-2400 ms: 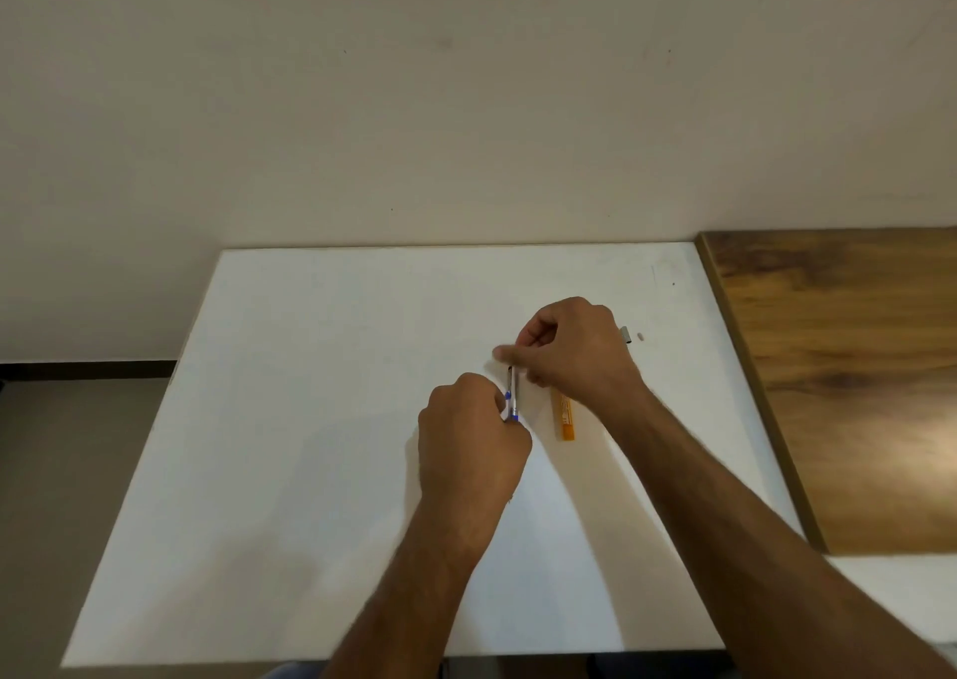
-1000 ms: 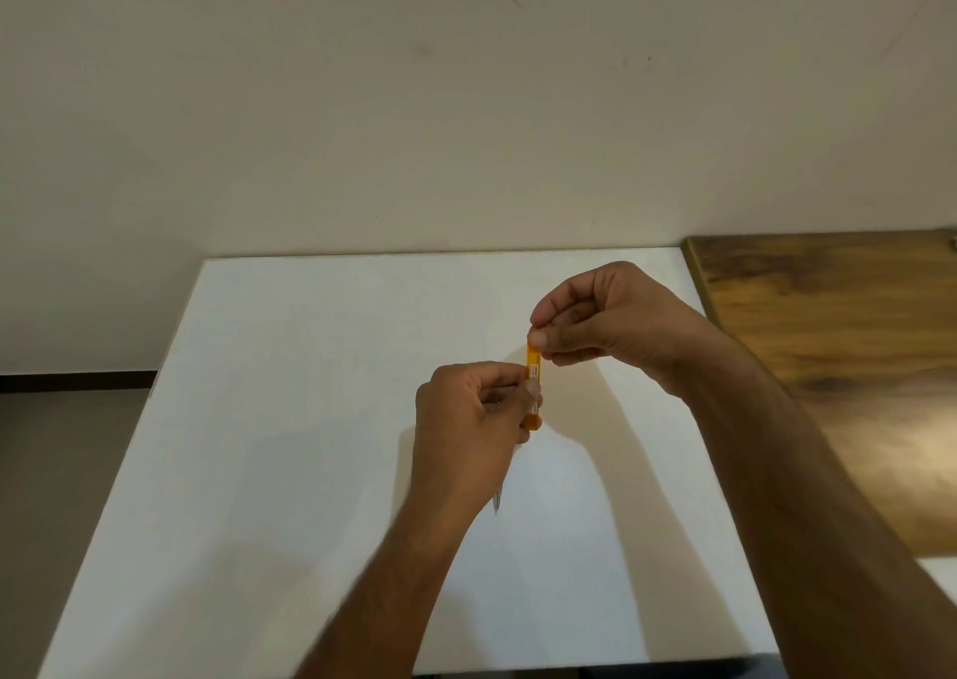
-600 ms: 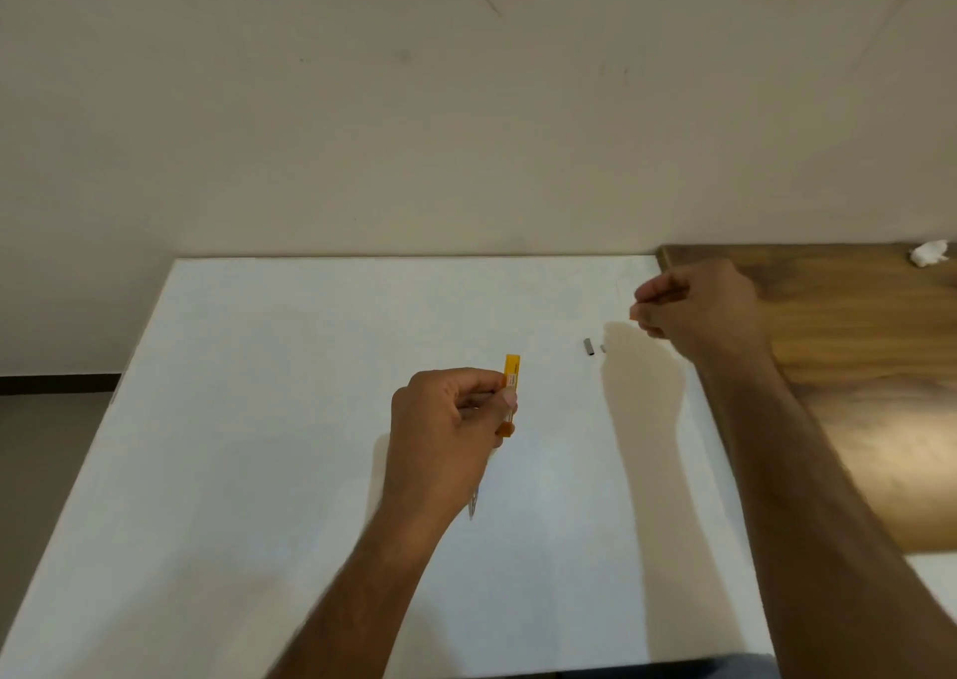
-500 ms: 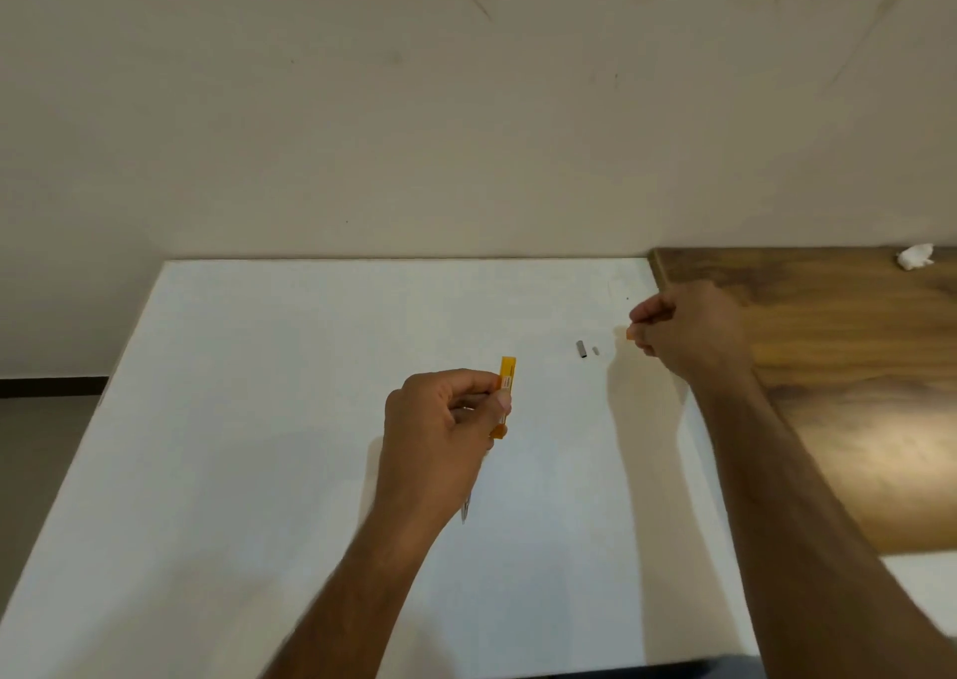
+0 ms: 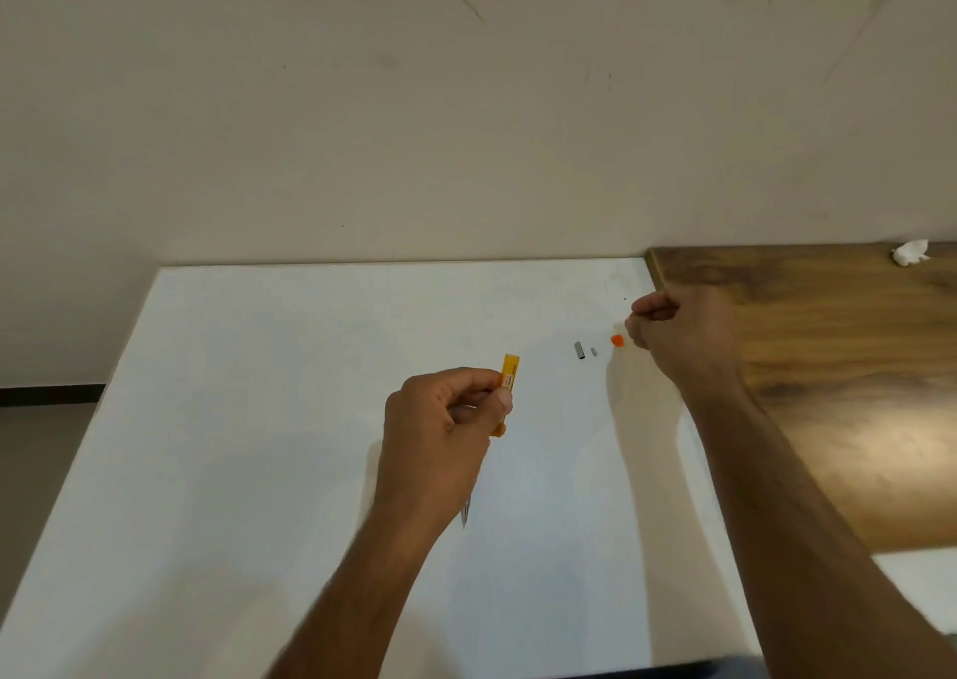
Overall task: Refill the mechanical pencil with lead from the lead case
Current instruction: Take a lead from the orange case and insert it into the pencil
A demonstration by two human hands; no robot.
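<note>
My left hand (image 5: 440,430) is closed around two things above the white table (image 5: 259,419). One is the orange lead case (image 5: 509,375), whose open top end sticks up past my thumb. The other is the mechanical pencil, of which only the metal tip (image 5: 464,517) shows below my palm. My right hand (image 5: 678,339) is off to the right, low over the table, fingers curled. Its fingertips pinch the small orange cap (image 5: 617,340) of the lead case at the table surface. A grey pencil end cap (image 5: 579,350) and a tiny grey piece (image 5: 593,351) lie just left of the orange cap.
A brown wooden surface (image 5: 828,367) adjoins the white table on the right, with a crumpled white tissue (image 5: 910,252) at its far edge. A plain wall rises right behind both. The floor drops away to the left of the table.
My right hand took up the lead case, passed it to my left hand beside the pencil, pulled off the orange cap and carried it right, down to the table.
</note>
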